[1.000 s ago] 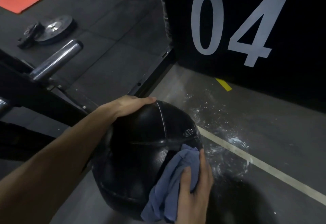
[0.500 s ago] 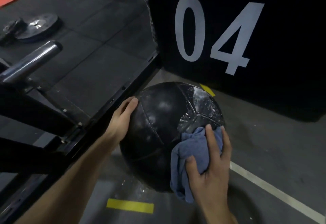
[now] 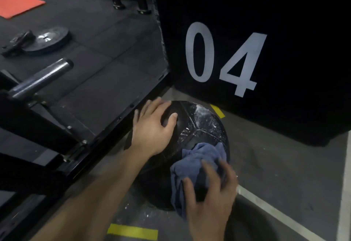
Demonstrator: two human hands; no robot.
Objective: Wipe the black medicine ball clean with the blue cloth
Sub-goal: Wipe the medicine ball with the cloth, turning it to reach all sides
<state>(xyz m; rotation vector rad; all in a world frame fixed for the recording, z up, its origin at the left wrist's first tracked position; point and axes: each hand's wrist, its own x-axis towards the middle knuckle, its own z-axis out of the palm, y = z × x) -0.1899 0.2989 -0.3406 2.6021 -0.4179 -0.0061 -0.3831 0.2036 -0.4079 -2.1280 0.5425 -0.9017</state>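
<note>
The left hand [image 3: 153, 128] lies flat on the top left of the ball [image 3: 201, 127], fingers spread and straight, thumb stretched toward the seams. The right hand [image 3: 210, 189] presses the cloth [image 3: 191, 165] against the ball's near right side, fingers splayed and slightly bent over the bunched blue fabric; the hand is blurred, so whether any fold is pinched cannot be told. The cloth hangs in loose folds from under the fingers down the ball's lower right curve.

The black ball sits on the grey concrete floor [image 3: 275, 174], in the corner between a black steel frame [image 3: 114, 132] on the left and a tall black box [image 3: 284, 32] behind it marked "04" in white. White smears show on the ball's upper right panels, above the cloth, and white specks dot the floor under the ball.

A yellow tape strip [image 3: 133, 232] lies on the floor just in front of the ball, another strip [image 3: 218, 111] beside the box's foot. A white painted line [image 3: 281, 216] runs off to the lower right.

Beyond the frame, a chrome bar end [image 3: 43, 78] juts up at left over dark rubber tiles. Farther back lie a weight plate [image 3: 46, 39] and an orange mat [image 3: 17, 3], well apart from the ball.
</note>
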